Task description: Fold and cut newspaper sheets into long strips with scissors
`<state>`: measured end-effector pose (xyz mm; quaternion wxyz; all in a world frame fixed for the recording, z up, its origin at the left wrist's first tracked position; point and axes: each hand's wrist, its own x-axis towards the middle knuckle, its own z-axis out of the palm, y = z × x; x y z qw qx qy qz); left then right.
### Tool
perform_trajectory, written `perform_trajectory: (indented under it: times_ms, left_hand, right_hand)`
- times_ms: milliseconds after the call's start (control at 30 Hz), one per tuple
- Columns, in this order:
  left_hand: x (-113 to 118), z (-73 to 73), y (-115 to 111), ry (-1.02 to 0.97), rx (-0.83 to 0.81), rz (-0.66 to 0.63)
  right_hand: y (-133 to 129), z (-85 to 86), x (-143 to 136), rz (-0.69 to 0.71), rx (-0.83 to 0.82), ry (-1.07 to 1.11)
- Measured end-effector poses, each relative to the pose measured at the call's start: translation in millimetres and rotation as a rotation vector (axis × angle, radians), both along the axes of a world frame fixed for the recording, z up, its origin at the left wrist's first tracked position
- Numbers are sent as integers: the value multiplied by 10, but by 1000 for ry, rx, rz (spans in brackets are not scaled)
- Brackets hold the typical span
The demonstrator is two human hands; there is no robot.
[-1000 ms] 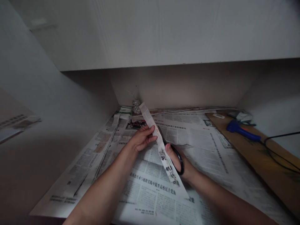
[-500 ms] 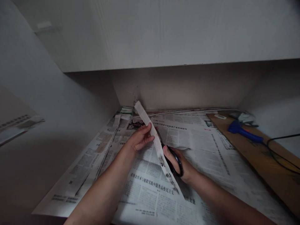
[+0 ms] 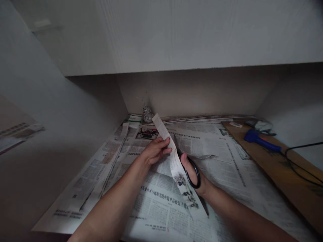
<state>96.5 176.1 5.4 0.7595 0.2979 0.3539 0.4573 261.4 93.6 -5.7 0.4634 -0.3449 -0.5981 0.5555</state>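
My left hand pinches a long, narrow newspaper strip near its upper part. The strip slants from upper left to lower right and has printed text and pictures on its lower half. Black-handled scissors are in my right hand, just right of the strip, with the thumb through a loop. The blades point up and away, apart in a narrow V as far as they show; the strip hides part of them. Below both hands lie spread newspaper sheets.
On the right, a brown cardboard piece carries a blue handheld tool with a black cable. Cut strips lie at left. A small cone-shaped bundle stands at the back. A white overhanging panel is above.
Both hands, the strip and the scissors have shifted slightly right. The strip's printed face has turned more toward me, and the cone-shaped bundle behind it shows more fully.
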Motion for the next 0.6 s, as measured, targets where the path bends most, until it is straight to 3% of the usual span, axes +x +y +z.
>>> perform_trajectory:
  times_ms: [200, 367, 500, 600]
  left_hand:
    - [-41, -20, 39, 10, 13, 34]
    - [-109, -4, 80, -14, 43, 76]
    - [-101, -10, 67, -4, 52, 55]
    - [-29, -54, 21, 25, 41, -17]
  right_hand:
    - [-34, -24, -40, -119, -150, -66]
    - [-21, -51, -67, -69, -291, -101]
    - [-15, -39, -54, -4, -306, -74]
    - [-13, -4, -23, 7, -217, -13]
